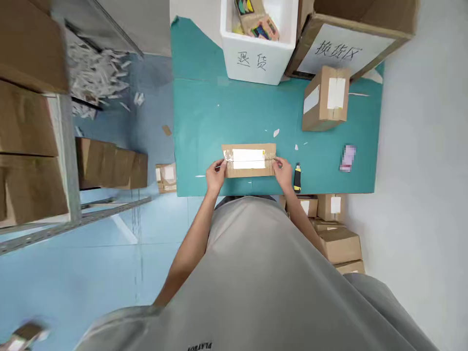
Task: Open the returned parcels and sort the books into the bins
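Observation:
A flat brown cardboard box (249, 172) with a white label across its middle lies near the front edge of the green-topped table (234, 112). At its left end, my left hand (216, 175) pinches the box with closed fingers. My right hand (283, 173) grips the opposite end in the same way. Just right of that hand rests a yellow and black utility knife (297, 177), apart from the fingers. Clear tape glints at the box's left end.
Behind stand a white foam bin (258, 61) holding small packages and a large carton (340, 48) with a handwritten sign. A taped box (326, 100) and a blurred pink item (347, 158) are at right. Shelved cartons (31, 122) line the left; boxes (340, 245) are stacked below the table.

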The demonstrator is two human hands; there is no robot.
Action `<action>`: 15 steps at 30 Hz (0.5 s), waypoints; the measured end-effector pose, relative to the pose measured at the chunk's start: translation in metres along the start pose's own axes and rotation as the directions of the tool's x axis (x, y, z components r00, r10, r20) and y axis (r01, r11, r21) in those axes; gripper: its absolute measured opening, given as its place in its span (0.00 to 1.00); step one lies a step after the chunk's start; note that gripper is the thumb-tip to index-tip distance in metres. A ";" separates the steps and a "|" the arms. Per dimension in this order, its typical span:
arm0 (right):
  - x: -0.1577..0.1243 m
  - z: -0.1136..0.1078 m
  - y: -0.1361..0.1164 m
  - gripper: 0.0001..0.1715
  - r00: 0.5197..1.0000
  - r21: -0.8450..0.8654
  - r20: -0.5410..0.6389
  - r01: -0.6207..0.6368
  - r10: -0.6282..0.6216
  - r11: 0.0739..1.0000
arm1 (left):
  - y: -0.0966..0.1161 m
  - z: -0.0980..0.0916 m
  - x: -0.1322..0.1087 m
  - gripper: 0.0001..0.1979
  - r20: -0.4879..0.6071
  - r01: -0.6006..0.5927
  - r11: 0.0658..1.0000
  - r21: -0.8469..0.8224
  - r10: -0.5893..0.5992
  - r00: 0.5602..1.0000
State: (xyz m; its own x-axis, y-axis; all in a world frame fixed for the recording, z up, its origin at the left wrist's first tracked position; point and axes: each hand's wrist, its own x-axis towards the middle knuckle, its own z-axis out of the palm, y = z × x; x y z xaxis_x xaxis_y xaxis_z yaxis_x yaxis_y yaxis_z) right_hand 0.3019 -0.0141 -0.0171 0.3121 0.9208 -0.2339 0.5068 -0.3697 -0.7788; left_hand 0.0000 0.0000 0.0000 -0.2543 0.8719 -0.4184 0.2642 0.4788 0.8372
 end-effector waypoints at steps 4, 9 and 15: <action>-0.001 0.000 0.003 0.28 1.000 0.056 0.002 -0.028 0.028 0.998 | 0.007 0.007 -0.011 0.21 0.023 -0.050 0.999 0.011 0.049 0.999; 0.000 -0.016 0.022 0.31 0.990 0.061 -0.133 -0.047 0.055 0.997 | 0.045 0.019 -0.042 0.24 0.147 -0.197 0.977 0.088 0.183 0.972; 0.024 -0.046 0.062 0.29 0.968 0.003 -0.205 -0.147 0.145 0.989 | 0.119 0.049 -0.087 0.30 0.598 -0.532 0.819 0.216 0.320 0.735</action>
State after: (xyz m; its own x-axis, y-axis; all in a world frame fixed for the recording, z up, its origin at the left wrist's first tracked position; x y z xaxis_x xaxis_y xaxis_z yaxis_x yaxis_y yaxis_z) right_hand 0.3781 -0.0213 -0.0440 0.5406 0.8121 -0.2197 0.4527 -0.5009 -0.7377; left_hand 0.0994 -0.0142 0.1190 0.4534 0.8554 -0.2503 0.5525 -0.0493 0.8320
